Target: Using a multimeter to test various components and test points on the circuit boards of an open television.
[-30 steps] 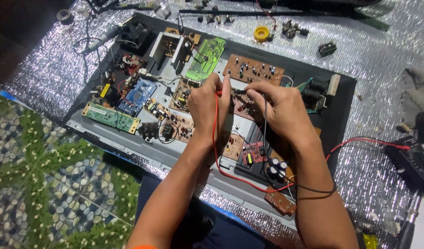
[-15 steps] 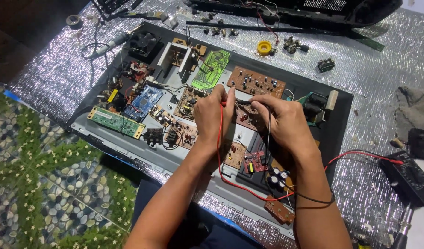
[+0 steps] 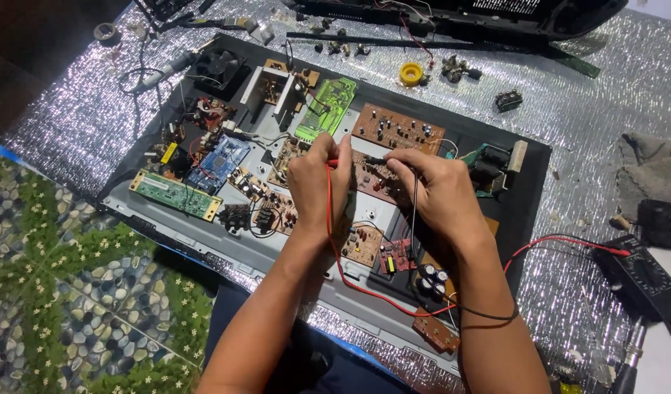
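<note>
Compared with a second ago, the left hand (image 3: 317, 182) and right hand (image 3: 437, 193) are found in the same place near the middle of the dark flat chassis panel (image 3: 529, 190), the left closed around the red-leaded test probe (image 3: 334, 164) and the right pinched on the black-leaded test probe (image 3: 375, 160); so the probing is judged to be held on one spot (only the camera view is shifted). The probe tips meet over the brown circuit board (image 3: 372, 179), though the exact contact points are hidden by the fingers, and the black multimeter (image 3: 642, 277) is cut off at the right edge, its dial unreadable.
</note>
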